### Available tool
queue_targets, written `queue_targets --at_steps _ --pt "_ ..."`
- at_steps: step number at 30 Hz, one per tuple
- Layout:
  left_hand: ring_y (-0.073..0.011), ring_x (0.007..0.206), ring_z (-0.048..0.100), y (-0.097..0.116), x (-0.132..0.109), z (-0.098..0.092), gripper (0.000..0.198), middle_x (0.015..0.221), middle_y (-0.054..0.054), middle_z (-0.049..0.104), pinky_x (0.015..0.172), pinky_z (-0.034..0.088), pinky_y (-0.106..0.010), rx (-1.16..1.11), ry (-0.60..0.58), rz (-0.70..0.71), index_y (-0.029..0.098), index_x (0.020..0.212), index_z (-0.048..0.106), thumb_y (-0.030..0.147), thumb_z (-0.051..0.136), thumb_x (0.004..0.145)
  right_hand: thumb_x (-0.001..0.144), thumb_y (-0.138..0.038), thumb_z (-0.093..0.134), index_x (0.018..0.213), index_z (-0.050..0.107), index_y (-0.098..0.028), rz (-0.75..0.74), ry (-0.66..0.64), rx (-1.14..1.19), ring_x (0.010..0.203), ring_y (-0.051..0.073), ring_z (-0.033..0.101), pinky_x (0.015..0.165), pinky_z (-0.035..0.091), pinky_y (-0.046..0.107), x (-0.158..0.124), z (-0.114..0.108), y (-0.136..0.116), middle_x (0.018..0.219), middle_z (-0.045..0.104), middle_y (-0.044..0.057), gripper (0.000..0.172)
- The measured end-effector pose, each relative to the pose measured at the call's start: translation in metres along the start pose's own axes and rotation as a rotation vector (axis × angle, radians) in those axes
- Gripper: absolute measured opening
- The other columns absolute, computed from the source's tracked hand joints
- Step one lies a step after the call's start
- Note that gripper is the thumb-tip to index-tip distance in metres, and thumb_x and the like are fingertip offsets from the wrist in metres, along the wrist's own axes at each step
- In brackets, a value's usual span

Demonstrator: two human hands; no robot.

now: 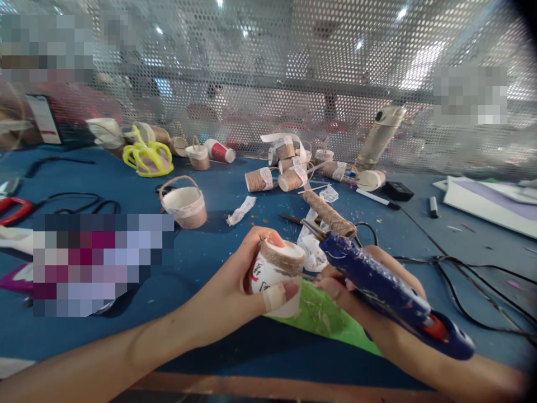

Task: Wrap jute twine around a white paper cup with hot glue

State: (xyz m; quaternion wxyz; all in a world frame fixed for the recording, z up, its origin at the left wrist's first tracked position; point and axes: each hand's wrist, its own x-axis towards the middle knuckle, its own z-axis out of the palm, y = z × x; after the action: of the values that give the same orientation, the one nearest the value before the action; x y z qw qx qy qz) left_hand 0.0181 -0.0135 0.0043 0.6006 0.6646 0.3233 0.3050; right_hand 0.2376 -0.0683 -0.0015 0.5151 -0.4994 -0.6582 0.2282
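Observation:
My left hand (247, 280) is wrapped around a small white paper cup (272, 274), its index finger reaching into the mouth. Brown twine (285, 258) circles the cup just under the rim, and red and black print shows below. My right hand (356, 291) holds a blue hot glue gun (377, 274), nozzle pointing up and left. Its thumb and fingertips pinch together beside the cup, near what looks like a strand of twine. Behind the nozzle lies a roll of twine (329, 212). Under both hands is a green sheet (331, 316).
A small handled basket (185, 207) stands left of centre. Several twine-wrapped cups (293, 176) lie toward the perforated metal screen (260, 84). White lace (312, 246), a marker (377, 198) and black cables (457, 280) lie about. Red-handled scissors (17, 210) are far left.

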Motion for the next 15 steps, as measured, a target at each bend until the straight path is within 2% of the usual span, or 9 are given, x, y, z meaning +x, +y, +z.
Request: queue_targets --at_steps 10,15 --pt "-0.011 0.081 0.049 -0.0029 -0.0019 0.0002 0.034 0.095 0.004 0.048 0.072 0.044 -0.022 -0.105 -0.07 0.021 0.029 0.109 0.042 0.033 0.069 0.088 0.079 -0.021 0.078 0.08 0.06 -0.025 0.005 -0.007 0.014 0.049 0.008 0.054 0.043 0.046 0.017 -0.0029 0.0008 0.0078 0.066 0.062 -0.007 0.019" --pt "-0.0103 0.08 0.048 -0.0029 -0.0012 -0.0009 0.035 0.094 0.004 0.048 0.069 0.043 -0.02 -0.149 -0.12 0.044 0.03 0.111 0.041 0.032 0.068 0.089 0.078 -0.019 0.079 0.08 0.06 -0.025 -0.008 0.007 0.035 0.052 0.01 0.056 0.043 0.044 0.018 -0.0029 0.0011 0.0082 0.068 0.063 -0.006 0.019"
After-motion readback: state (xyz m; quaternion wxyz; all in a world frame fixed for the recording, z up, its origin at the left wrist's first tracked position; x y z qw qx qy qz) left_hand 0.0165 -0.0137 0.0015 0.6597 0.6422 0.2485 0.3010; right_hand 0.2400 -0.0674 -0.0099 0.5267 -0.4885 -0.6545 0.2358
